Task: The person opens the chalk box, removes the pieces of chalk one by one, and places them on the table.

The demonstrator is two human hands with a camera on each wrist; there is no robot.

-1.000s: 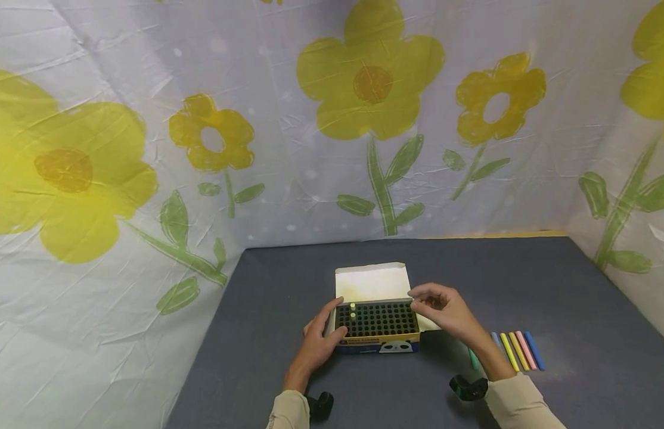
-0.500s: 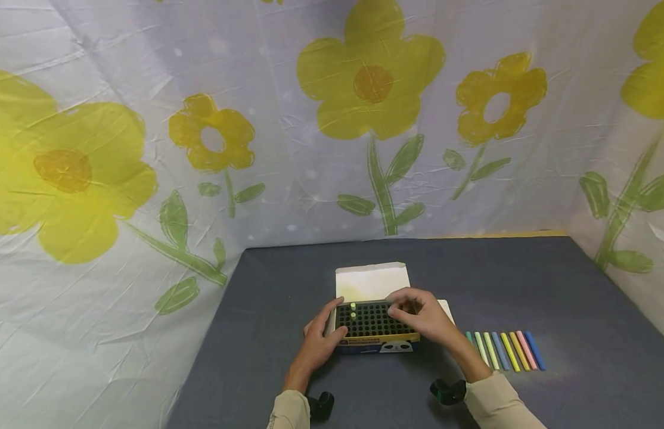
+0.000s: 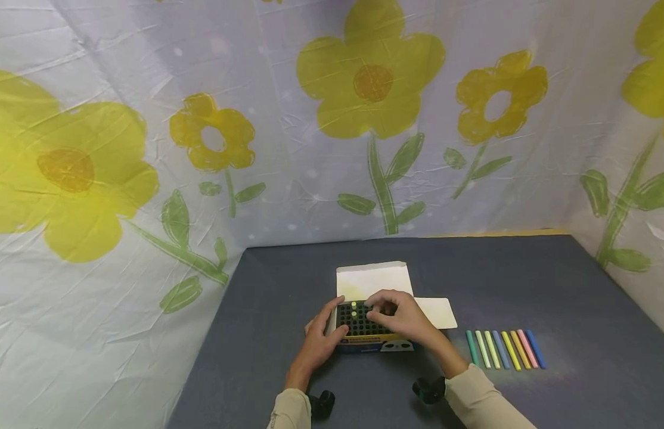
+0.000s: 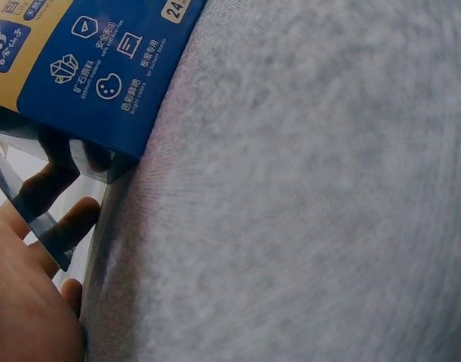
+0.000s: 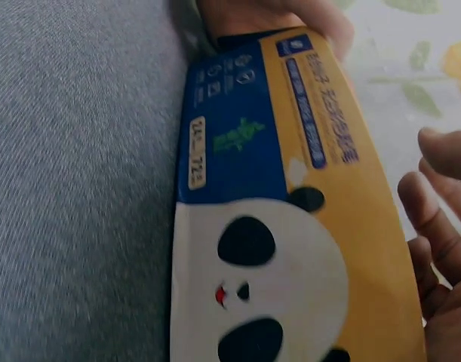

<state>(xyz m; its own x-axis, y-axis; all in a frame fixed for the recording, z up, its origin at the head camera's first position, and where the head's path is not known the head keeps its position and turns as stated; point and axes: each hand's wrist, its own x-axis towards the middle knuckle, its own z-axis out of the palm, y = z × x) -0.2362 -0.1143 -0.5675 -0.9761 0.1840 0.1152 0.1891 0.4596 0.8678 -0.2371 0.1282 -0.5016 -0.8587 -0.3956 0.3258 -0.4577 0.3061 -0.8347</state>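
An open chalk box, with a dark tray of round holes inside, lies on the dark table. Two pale chalk sticks poke up from holes toward its left side. My left hand grips the box's left end, its thumb on the near edge and fingers round the side. My right hand hovers over the holes, thumb and fingers loosely bent and apart, with nothing seen between them. In the right wrist view, its fingers hang beside the yellow panda-printed box side.
Several coloured chalk sticks lie in a row on the table, right of the box. A white lid flap stands at the back of the box, and a side flap sticks out right. A flowered curtain hangs behind the table.
My right hand has moved left from the box's right end to above the middle holes, uncovering the side flap and the whole chalk row. The left hand has stayed on the box.
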